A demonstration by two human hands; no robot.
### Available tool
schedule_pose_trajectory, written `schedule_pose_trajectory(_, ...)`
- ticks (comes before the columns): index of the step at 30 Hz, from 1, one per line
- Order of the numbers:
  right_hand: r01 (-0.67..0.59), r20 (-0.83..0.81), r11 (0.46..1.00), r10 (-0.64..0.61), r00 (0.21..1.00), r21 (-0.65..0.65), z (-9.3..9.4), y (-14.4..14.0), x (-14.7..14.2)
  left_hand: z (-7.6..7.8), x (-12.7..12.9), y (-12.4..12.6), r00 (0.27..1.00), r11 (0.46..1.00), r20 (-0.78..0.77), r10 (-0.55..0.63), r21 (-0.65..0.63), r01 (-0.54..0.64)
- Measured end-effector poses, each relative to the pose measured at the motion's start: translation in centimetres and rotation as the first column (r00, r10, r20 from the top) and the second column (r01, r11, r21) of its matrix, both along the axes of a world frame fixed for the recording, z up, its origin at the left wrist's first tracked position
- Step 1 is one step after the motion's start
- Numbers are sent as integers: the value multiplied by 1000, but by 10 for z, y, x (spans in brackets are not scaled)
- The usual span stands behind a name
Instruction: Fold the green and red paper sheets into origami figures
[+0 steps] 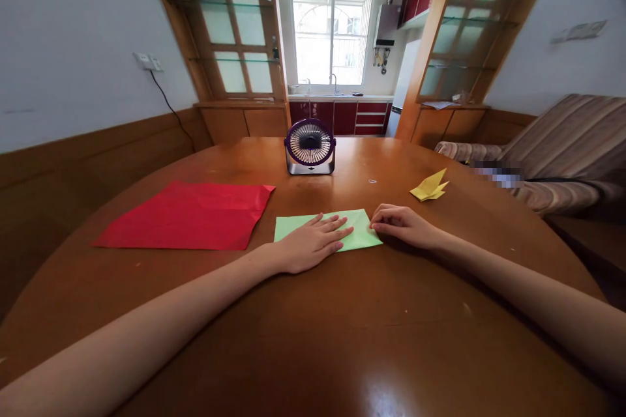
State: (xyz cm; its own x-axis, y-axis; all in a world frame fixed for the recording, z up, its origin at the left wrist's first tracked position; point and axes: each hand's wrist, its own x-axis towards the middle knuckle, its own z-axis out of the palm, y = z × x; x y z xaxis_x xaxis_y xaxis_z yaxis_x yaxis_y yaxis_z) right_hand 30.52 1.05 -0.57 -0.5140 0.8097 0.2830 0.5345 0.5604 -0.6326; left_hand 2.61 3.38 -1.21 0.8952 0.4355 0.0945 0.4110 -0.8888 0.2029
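Observation:
A folded light green paper (293,226) lies flat on the round wooden table (342,339) in front of me. My left hand (313,242) rests palm down on it, fingers spread and pressing the sheet. My right hand (402,225) sits at the paper's right edge, fingertips curled and pinching or pressing that edge. Both forearms stretch across the table from the near side.
A large red paper sheet (188,215) lies to the left of the green one. A small purple desk fan (310,146) stands behind, at the table's middle. A folded yellow paper figure (430,186) sits at the right. A striped sofa (562,150) is beyond the table's right side.

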Motion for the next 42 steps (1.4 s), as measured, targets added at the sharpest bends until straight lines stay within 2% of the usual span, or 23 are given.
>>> schedule_pose_trajectory(2, -71, -19, 996, 72, 997, 54, -1, -3, -6, 3, -9, -5, 1000, 999, -10, -28, -28, 28)
schedule_pose_trajectory(5, -152, 79, 987, 147, 986, 60, -3, -5, -11, 6, -15, -10, 999, 997, -12, -44, -58, 43)
schedule_pose_trajectory(9, -170, 185, 985, 161, 969, 34, -6, -4, -11, 8, -15, -12, 997, 994, -11, -79, -79, 78)
schedule_pose_trajectory(15, -175, 160, 984, 169, 972, 21, -9, -2, -8, 11, -15, -17, 986, 983, -35, -164, -84, 160)
schedule_pose_trajectory(22, -185, 186, 983, 181, 966, 2, -4, -6, -8, 9, -15, -18, 994, 999, -100, -43, -33, 40)
schedule_pose_trajectory(25, -199, 195, 980, 195, 961, 3, -3, -7, -6, 9, -14, -18, 993, 998, -112, -45, -38, 41)
schedule_pose_trajectory(29, -235, 301, 972, 228, 926, -13, -3, -9, -6, 10, -14, -19, 992, 997, -106, -63, -53, 58)
schedule_pose_trajectory(35, -327, 415, 943, 274, 867, 60, -4, -8, -9, 11, -14, -19, 992, 997, -115, -55, -56, 49)
schedule_pose_trajectory(42, -349, 464, 933, 272, 843, 86, -5, -7, -8, 12, -15, -20, 990, 997, -122, -68, -49, 63)
